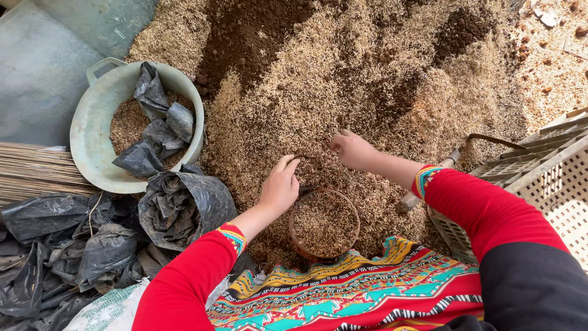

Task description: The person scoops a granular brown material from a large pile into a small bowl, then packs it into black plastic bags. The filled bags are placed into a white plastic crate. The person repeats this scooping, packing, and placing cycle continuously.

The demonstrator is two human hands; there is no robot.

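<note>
A big heap of tan husks mixed with dark soil point(343, 92) covers the ground in front of me. My left hand point(280, 186) rests on the husks with fingers together, just above the left rim of a small round brown pot point(324, 225) that is full of the husk mix. My right hand point(352, 150) digs into the heap a little farther up, fingers curled in the husks. Both arms wear red sleeves with patterned cuffs.
A pale green basin point(92, 132) at the left holds husks and crumpled black plastic bags. More black bags point(184, 205) lie below it. A beige slatted plastic crate point(551, 178) stands at the right, with a wooden tool handle point(422, 187) beside it. Bundled reeds point(30, 168) lie far left.
</note>
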